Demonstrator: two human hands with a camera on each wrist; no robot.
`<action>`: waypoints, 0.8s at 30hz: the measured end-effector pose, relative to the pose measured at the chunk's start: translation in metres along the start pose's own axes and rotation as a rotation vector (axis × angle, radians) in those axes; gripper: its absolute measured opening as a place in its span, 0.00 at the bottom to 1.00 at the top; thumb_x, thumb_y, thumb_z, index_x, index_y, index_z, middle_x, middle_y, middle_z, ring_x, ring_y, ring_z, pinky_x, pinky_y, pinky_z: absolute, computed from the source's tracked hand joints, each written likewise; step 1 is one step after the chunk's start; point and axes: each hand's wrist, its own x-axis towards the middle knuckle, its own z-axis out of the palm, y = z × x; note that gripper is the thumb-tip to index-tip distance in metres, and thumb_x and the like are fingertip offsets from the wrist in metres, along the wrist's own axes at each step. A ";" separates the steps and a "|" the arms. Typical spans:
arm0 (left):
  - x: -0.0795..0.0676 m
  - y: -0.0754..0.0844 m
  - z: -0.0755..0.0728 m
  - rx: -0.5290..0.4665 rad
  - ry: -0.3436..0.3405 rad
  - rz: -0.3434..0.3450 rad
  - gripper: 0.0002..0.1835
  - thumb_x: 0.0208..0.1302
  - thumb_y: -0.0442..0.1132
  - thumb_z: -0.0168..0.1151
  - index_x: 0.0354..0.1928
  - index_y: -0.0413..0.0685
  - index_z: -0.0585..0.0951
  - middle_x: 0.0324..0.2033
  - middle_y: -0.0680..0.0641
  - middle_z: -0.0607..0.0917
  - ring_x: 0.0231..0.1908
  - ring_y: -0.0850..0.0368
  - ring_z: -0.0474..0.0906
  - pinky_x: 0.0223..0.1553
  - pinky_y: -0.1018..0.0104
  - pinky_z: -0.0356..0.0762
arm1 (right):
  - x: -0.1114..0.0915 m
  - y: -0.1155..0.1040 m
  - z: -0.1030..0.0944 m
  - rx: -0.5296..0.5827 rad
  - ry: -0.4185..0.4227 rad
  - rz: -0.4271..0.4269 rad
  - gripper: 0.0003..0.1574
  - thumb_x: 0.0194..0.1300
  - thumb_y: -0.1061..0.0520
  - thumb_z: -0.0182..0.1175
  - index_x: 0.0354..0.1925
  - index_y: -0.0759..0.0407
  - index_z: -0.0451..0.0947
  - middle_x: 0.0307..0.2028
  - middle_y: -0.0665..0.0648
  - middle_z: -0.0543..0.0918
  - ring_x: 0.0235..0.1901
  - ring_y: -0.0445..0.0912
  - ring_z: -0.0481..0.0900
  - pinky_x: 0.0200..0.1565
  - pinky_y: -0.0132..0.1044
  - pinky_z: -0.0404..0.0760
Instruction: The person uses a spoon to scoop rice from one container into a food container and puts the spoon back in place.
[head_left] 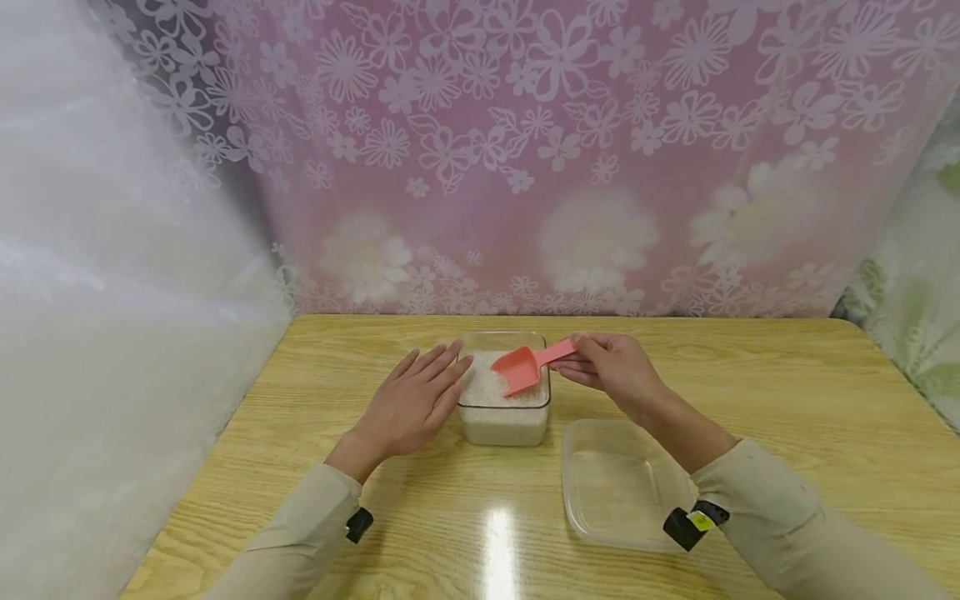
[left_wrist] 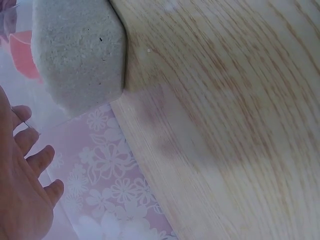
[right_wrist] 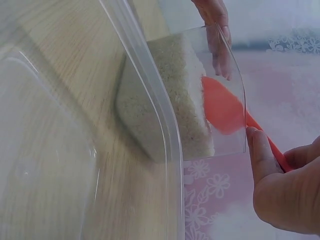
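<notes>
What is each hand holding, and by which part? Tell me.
The right hand holds the pink scoop by its handle; the left hand grips nothing.

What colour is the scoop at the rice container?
The scoop is coral pink; the head view shows it best.

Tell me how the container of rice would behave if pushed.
The container is probably heavy for its size, being over half full of rice. Its broad, boxy shape likely resists tipping. Being smooth-sided, it may feel slippery.
</notes>
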 end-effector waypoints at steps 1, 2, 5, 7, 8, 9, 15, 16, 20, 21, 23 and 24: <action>0.000 0.000 0.000 0.000 0.000 0.000 0.27 0.77 0.52 0.33 0.73 0.56 0.59 0.73 0.52 0.52 0.71 0.53 0.49 0.69 0.52 0.44 | 0.000 0.000 0.000 0.010 -0.002 0.002 0.28 0.76 0.54 0.46 0.60 0.78 0.65 0.44 0.67 0.82 0.44 0.50 0.83 0.47 0.36 0.79; 0.000 0.000 -0.001 0.001 0.000 -0.001 0.27 0.77 0.52 0.33 0.73 0.56 0.59 0.73 0.52 0.52 0.71 0.53 0.49 0.69 0.51 0.44 | 0.001 0.000 0.000 0.021 -0.002 0.004 0.28 0.76 0.54 0.46 0.60 0.78 0.65 0.43 0.67 0.83 0.44 0.50 0.84 0.48 0.36 0.79; 0.000 0.000 -0.001 0.000 0.002 0.001 0.26 0.77 0.52 0.34 0.73 0.56 0.59 0.73 0.52 0.52 0.71 0.53 0.50 0.69 0.51 0.45 | 0.001 0.001 -0.001 0.059 -0.005 0.011 0.28 0.76 0.55 0.45 0.60 0.79 0.64 0.41 0.65 0.83 0.44 0.50 0.84 0.48 0.37 0.78; 0.000 0.000 -0.001 -0.001 0.003 0.002 0.27 0.77 0.52 0.33 0.73 0.55 0.60 0.73 0.52 0.52 0.71 0.52 0.50 0.69 0.51 0.44 | 0.000 0.002 -0.001 0.087 -0.006 0.023 0.28 0.77 0.56 0.45 0.62 0.79 0.63 0.40 0.64 0.84 0.43 0.50 0.84 0.49 0.38 0.77; 0.000 0.000 -0.001 -0.002 0.002 0.002 0.27 0.77 0.52 0.33 0.73 0.55 0.59 0.73 0.53 0.52 0.71 0.52 0.50 0.69 0.51 0.44 | 0.000 0.002 -0.002 0.099 -0.007 0.027 0.28 0.77 0.56 0.44 0.62 0.79 0.62 0.40 0.63 0.84 0.43 0.50 0.84 0.49 0.38 0.77; 0.000 0.000 -0.001 -0.004 0.003 0.002 0.27 0.77 0.52 0.33 0.73 0.55 0.60 0.73 0.53 0.51 0.71 0.52 0.50 0.69 0.51 0.44 | -0.001 0.002 -0.002 0.109 -0.011 0.029 0.28 0.77 0.57 0.44 0.63 0.79 0.60 0.40 0.63 0.83 0.43 0.49 0.84 0.50 0.38 0.77; 0.000 0.000 0.000 -0.006 0.006 0.002 0.27 0.77 0.53 0.32 0.73 0.55 0.59 0.73 0.52 0.52 0.71 0.52 0.50 0.69 0.52 0.43 | -0.003 0.004 -0.006 0.213 -0.032 0.043 0.31 0.77 0.57 0.44 0.66 0.80 0.54 0.40 0.62 0.84 0.43 0.47 0.84 0.51 0.37 0.76; 0.000 0.000 0.000 -0.006 0.005 0.002 0.27 0.77 0.53 0.32 0.73 0.55 0.59 0.73 0.52 0.52 0.71 0.52 0.50 0.69 0.52 0.43 | -0.003 0.005 -0.006 0.235 -0.036 0.047 0.31 0.76 0.58 0.44 0.66 0.80 0.54 0.40 0.61 0.84 0.43 0.47 0.84 0.51 0.37 0.76; 0.000 0.000 0.000 -0.015 0.002 0.001 0.27 0.77 0.52 0.34 0.74 0.56 0.59 0.73 0.53 0.51 0.71 0.51 0.50 0.69 0.52 0.43 | -0.002 0.009 -0.010 0.298 -0.058 0.058 0.30 0.76 0.59 0.44 0.66 0.79 0.53 0.40 0.60 0.85 0.43 0.47 0.84 0.51 0.36 0.76; 0.000 0.000 0.000 -0.016 -0.001 -0.001 0.27 0.77 0.52 0.34 0.74 0.56 0.58 0.73 0.53 0.50 0.71 0.51 0.50 0.69 0.52 0.43 | -0.002 0.009 -0.010 0.311 -0.064 0.061 0.30 0.76 0.59 0.44 0.66 0.78 0.53 0.40 0.60 0.85 0.43 0.47 0.84 0.51 0.36 0.76; 0.000 0.000 0.000 -0.021 0.003 0.000 0.27 0.77 0.52 0.34 0.74 0.56 0.58 0.73 0.53 0.51 0.71 0.51 0.51 0.69 0.52 0.43 | -0.002 0.011 -0.011 0.336 -0.072 0.068 0.30 0.76 0.59 0.44 0.67 0.77 0.54 0.41 0.60 0.85 0.44 0.47 0.83 0.52 0.37 0.75; 0.000 0.000 0.001 -0.022 0.003 0.001 0.27 0.77 0.52 0.34 0.74 0.56 0.58 0.73 0.53 0.51 0.71 0.51 0.51 0.69 0.52 0.43 | -0.002 0.011 -0.012 0.351 -0.076 0.072 0.30 0.76 0.59 0.44 0.67 0.77 0.54 0.41 0.60 0.85 0.45 0.48 0.83 0.52 0.37 0.75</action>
